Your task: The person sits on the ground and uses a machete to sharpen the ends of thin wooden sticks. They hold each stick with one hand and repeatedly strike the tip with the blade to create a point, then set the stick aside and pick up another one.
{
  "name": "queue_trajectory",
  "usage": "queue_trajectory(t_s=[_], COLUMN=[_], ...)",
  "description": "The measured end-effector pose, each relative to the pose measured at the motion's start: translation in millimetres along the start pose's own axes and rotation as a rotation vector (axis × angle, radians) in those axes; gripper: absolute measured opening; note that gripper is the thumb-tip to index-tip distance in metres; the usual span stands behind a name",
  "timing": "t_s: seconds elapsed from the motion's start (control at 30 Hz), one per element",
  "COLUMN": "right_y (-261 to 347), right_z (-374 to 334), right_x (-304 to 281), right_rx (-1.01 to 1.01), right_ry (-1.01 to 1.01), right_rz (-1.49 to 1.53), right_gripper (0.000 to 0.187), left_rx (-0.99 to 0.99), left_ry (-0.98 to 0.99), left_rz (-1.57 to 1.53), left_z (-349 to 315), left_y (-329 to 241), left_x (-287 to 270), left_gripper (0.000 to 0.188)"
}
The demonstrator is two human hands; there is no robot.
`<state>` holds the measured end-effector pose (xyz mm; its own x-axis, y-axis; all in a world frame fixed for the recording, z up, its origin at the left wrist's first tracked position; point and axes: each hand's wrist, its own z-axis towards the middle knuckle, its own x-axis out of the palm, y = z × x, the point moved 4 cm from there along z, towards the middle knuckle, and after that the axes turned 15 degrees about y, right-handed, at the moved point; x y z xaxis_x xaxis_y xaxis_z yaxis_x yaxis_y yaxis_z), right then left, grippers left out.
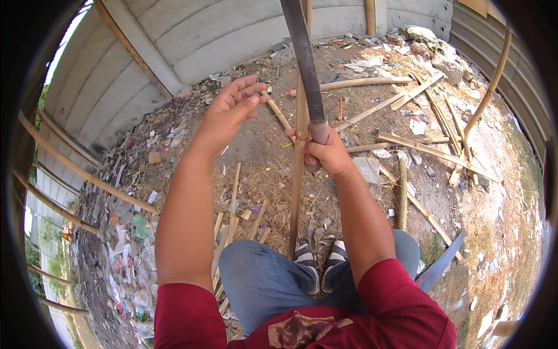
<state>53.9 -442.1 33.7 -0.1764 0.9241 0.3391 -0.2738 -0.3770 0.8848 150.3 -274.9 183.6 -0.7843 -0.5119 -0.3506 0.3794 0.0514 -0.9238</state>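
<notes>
My right hand (329, 152) is wrapped round the handle of a machete, whose long dark blade (307, 64) points up and away from me. Just left of that fist stands a long split bamboo strip (297, 186), running from beside my feet up behind the blade. The fingers of my right hand come close to the strip; whether they press on it I cannot tell. My left hand (235, 106) is raised to the left of the blade, empty, its fingers apart and slightly curled. A short bamboo piece (275, 110) lies on the ground beyond its fingertips.
Bamboo poles and split strips (436, 152) lie scattered at the right. More strips (232, 203) rest beside my left knee. Plastic litter (139, 262) covers the ground at left. Rocks (444, 55) sit at the far right, and a concrete wall (226, 29) closes the back.
</notes>
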Motion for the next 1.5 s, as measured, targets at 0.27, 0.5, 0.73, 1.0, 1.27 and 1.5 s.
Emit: queue_trajectory(t_s=[0.27, 0.5, 0.73, 1.0, 1.27, 1.5], right_y=[18.0, 27.1, 64.6, 44.3, -4.9, -13.8], right_z=[-8.6, -10.1, -28.6, -20.0, -4.7, -3.4], right_x=[9.6, 17.1, 8.4, 37.8, 65.0, 68.0], right_rx=[0.014, -0.068, -0.002, 0.119, 0.331, 0.342], right_ry=[0.149, 0.027, -0.295, -0.166, -0.006, 0.112], right_rz=[-0.003, -0.089, -0.362, -0.272, -0.258, -0.42], right_gripper=[0.033, 0.03, 0.025, 0.035, 0.032, 0.037], left_rx=[0.035, 0.059, 0.213, 0.327, 0.521, 0.568], left_ry=[0.249, 0.075, -0.375, -0.575, -0.789, -0.967], left_rz=[-0.101, 0.059, 0.166, 0.239, 0.269, 0.043], left_z=[31.5, 30.1, -2.8, -21.2, -38.2, -70.4], left_y=[7.9, 1.4, -48.5, -8.7, 5.8, -54.6], left_x=[46.5, 24.6, -20.6, -46.4, -54.3, -51.6], left_gripper=[0.044, 0.029, 0.026, 0.027, 0.031, 0.048])
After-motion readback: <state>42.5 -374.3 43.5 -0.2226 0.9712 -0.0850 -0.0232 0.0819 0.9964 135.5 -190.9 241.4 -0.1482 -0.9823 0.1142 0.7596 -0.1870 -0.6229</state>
